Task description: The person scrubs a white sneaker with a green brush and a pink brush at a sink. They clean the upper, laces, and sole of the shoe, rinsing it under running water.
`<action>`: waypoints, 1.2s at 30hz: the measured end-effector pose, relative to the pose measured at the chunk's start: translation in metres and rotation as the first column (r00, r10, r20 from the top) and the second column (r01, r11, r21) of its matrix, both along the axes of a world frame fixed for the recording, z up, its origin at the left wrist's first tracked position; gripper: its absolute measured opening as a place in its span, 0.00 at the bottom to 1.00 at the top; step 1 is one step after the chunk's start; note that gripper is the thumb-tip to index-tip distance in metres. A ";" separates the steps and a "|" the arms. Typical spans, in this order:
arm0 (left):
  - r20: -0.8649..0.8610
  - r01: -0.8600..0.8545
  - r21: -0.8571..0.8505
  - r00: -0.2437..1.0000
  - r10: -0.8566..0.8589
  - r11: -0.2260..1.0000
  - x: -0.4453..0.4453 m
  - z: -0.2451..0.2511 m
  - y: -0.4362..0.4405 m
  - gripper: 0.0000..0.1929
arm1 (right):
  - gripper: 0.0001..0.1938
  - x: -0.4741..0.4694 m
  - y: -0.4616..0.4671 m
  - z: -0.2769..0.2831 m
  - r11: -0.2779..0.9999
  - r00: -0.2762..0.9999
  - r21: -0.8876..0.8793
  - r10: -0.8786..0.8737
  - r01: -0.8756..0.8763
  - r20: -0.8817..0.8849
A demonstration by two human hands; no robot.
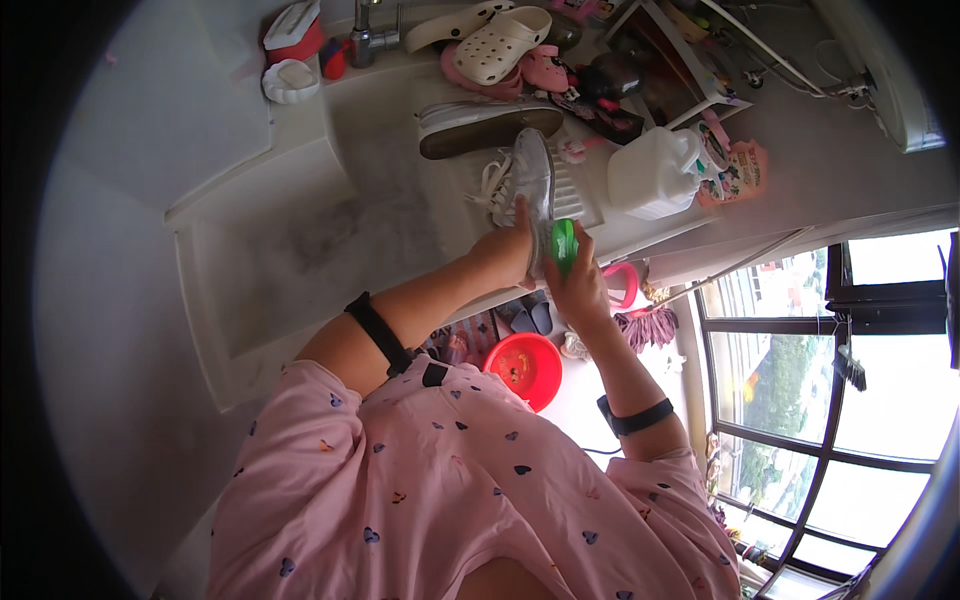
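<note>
My left hand [504, 251] grips a white lace-up shoe [531, 176] near its heel, above the ribbed washboard part [568, 196] of a white laundry sink. In my right hand [581, 289] is a green-backed scrubbing brush [564, 246], held against the side of the shoe by the sole. The shoe's toe points away from me and its loose white laces hang to the left. Another white shoe [491, 126] lies on its side just beyond, with its brownish sole facing me. The brush's bristles are hidden.
The sink basin [255, 289] is at left, with a faucet [363, 37] behind it. Cream clogs [501, 46] and pink ones pile up at the back. A white plastic jug [651, 174] stands right of the washboard. Below the sink's edge sits a red basin [525, 369] on the floor.
</note>
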State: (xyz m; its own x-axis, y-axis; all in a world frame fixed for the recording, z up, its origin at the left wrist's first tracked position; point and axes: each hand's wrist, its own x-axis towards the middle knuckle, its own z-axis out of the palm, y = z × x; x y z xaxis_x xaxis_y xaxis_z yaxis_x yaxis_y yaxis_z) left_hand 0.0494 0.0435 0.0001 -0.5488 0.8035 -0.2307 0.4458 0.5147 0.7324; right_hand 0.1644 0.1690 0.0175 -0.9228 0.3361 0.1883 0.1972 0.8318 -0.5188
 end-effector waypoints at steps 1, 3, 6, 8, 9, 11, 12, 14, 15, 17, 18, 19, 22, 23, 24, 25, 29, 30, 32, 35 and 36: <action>-0.002 0.009 -0.007 1.000 -0.010 1.000 0.000 0.000 0.000 0.71 | 0.36 0.007 -0.004 0.003 0.998 1.000 0.056 0.017 -0.018 0.011; 0.009 0.017 0.009 1.000 -0.017 1.000 -0.001 -0.002 -0.001 0.71 | 0.35 0.017 -0.010 0.008 0.986 0.998 0.156 0.058 -0.063 0.032; 0.066 0.017 0.090 0.998 -0.023 0.996 -0.003 -0.009 -0.004 0.72 | 0.33 0.009 -0.015 0.013 0.980 0.990 0.167 0.089 -0.106 0.106; 0.129 0.018 0.155 0.991 -0.039 0.988 -0.004 -0.014 -0.007 0.72 | 0.32 -0.014 -0.011 0.015 0.968 0.988 0.215 0.106 -0.129 0.114; 0.111 0.002 0.162 0.994 -0.021 0.987 -0.004 -0.016 -0.009 0.72 | 0.33 -0.029 -0.007 0.015 0.968 0.989 0.231 0.071 -0.099 0.127; 0.081 -0.036 0.147 0.996 0.024 0.989 -0.001 -0.018 -0.012 0.73 | 0.34 -0.066 0.002 0.015 0.964 0.991 0.261 0.017 -0.052 0.135; 0.098 -0.052 0.143 0.995 0.038 0.988 0.001 -0.018 -0.014 0.73 | 0.34 -0.085 0.007 0.015 0.948 0.990 0.317 -0.010 -0.035 0.140; 0.139 -0.084 0.104 0.988 0.069 0.991 0.003 -0.018 -0.015 0.73 | 0.34 -0.119 0.015 0.015 0.910 0.984 0.414 -0.052 -0.024 0.171; 0.166 -0.112 0.110 0.982 0.093 0.988 0.003 -0.018 -0.017 0.73 | 0.34 -0.131 0.017 0.015 0.911 0.991 0.412 -0.045 -0.013 0.130; 0.210 -0.173 0.158 0.968 0.138 0.972 0.004 -0.021 -0.022 0.74 | 0.35 -0.145 0.017 0.013 0.911 0.991 0.412 -0.067 0.015 0.113; 0.238 -0.215 0.137 0.955 0.178 0.967 0.005 -0.023 -0.025 0.74 | 0.36 -0.145 0.015 0.011 0.926 0.994 0.378 -0.038 -0.003 0.101; 0.263 -0.252 0.121 0.941 0.214 0.960 0.005 -0.026 -0.028 0.75 | 0.36 -0.142 0.012 0.010 0.938 0.988 0.347 -0.029 -0.025 0.149; 0.316 -0.330 0.171 0.911 0.266 0.928 0.007 -0.037 -0.035 0.76 | 0.38 -0.109 0.001 0.006 0.957 0.980 0.278 0.024 -0.079 0.195; 0.331 -0.350 0.187 0.902 0.276 0.918 0.007 -0.039 -0.035 0.76 | 0.37 -0.093 -0.003 0.006 0.956 0.988 0.276 0.062 -0.099 0.141; 0.332 -0.356 0.179 0.899 0.285 0.917 0.008 -0.042 -0.035 0.76 | 0.37 -0.078 -0.005 0.007 0.959 0.983 0.253 0.085 -0.124 0.161; 0.333 -0.361 0.149 0.895 0.297 0.921 0.009 -0.043 -0.034 0.76 | 0.37 -0.063 -0.007 0.009 0.962 0.978 0.230 0.105 -0.146 0.180; 0.359 -0.359 0.089 0.882 0.306 0.929 0.007 -0.043 -0.036 0.75 | 0.34 -0.019 -0.021 0.023 0.876 0.885 0.277 0.282 -0.395 0.371; 0.369 -0.366 0.099 0.877 0.308 0.925 0.007 -0.042 -0.037 0.75 | 0.34 -0.018 -0.025 0.027 0.827 0.853 0.315 0.324 -0.466 0.409; 0.382 -0.388 0.099 0.865 0.326 0.916 0.009 -0.041 -0.039 0.74 | 0.31 -0.031 -0.029 0.032 0.770 0.798 0.324 0.372 -0.550 0.474; 0.350 -0.433 0.135 0.862 0.365 0.891 0.017 -0.041 -0.038 0.74 | 0.29 -0.080 -0.028 0.032 0.751 0.848 0.440 0.299 -0.492 0.438; 0.355 -0.451 0.142 0.854 0.380 0.881 0.019 -0.042 -0.037 0.74 | 0.29 -0.102 -0.024 0.031 0.739 0.887 0.506 0.282 -0.444 0.366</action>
State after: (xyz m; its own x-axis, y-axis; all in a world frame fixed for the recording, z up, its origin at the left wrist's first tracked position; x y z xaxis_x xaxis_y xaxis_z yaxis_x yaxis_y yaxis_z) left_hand 0.0680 0.0062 -0.0420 -0.7713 0.5646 -0.2938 -0.0409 0.4167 0.9081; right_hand 0.0628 0.1447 0.0486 -0.9917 -0.1268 -0.0209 -0.1281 0.9878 0.0880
